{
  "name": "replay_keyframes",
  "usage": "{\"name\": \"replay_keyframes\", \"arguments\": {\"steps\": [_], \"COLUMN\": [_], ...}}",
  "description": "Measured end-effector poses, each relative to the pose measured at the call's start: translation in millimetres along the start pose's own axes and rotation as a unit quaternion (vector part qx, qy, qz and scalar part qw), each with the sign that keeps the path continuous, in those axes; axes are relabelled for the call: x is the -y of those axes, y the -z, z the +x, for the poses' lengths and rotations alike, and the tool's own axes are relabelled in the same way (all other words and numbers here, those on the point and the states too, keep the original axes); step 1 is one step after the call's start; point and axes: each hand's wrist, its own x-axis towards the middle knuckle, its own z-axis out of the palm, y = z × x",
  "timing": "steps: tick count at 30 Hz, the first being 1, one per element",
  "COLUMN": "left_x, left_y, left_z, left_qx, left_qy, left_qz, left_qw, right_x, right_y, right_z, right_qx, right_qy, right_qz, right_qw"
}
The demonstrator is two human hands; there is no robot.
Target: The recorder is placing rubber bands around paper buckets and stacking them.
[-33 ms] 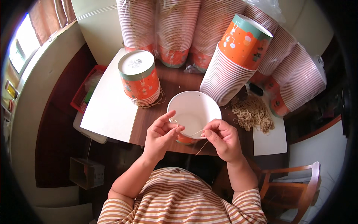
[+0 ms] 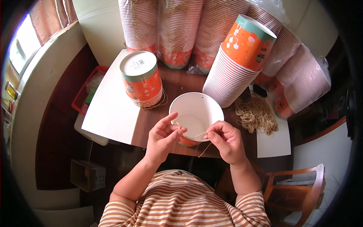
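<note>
A white-lined paper bucket with an orange outside stands upright at the table's front edge, its mouth toward me. A small hole shows near its far rim. At the near rim, my left hand pinches a thin tan string between thumb and fingers, with the index finger raised. My right hand grips the same string between thumb and forefinger, just right of the rim. A loose tail of it hangs below the right fingers. Where the string meets the bucket is hard to make out.
An upside-down orange bucket stack with strings round its base stands left. A tall nested stack rises behind right. Tan strings lie in a heap on the right. Several plastic-wrapped stacks line the back. A wooden chair stands lower right.
</note>
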Motion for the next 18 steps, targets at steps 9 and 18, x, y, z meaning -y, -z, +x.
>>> {"name": "replay_keyframes", "arguments": {"steps": [9,18], "left_x": [8,21], "left_y": [2,3], "left_z": [-11,-19], "left_qx": [0.024,0.045], "left_qy": [-0.017,-0.113], "left_qz": [0.0,0.12], "left_qw": [1.0,0.985], "right_x": [6,-6], "right_y": [-9,-10], "right_z": [6,13], "right_qx": [-0.038,-0.031], "right_qy": [0.024,0.031], "right_qz": [0.075,0.044], "right_qw": [0.996,0.998]}}
